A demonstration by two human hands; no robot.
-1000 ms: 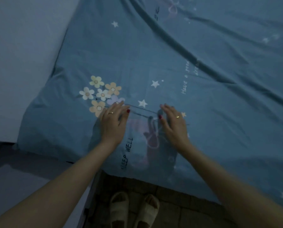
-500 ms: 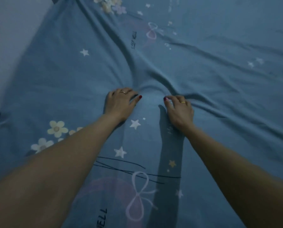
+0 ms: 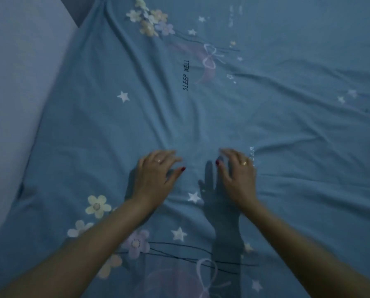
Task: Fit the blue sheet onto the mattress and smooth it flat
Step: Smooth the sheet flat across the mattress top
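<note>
Blue sheet [image 3: 201, 117] is mid-smoothing under my left hand [image 3: 154, 179] and right hand [image 3: 237, 179], fingers spread; next I'd judge pushing toward twelve o'clock, flattening the creases [image 3: 308, 147] at two.

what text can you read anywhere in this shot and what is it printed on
"SLEEP WELL": dark letters printed on the blue sheet, running sideways beside a pale bow.
Pale lettering on the sheet next to the right hand: too blurred to read.
Faint pale lettering near the sheet's top edge: too blurred to read.
No other text is visible.
</note>
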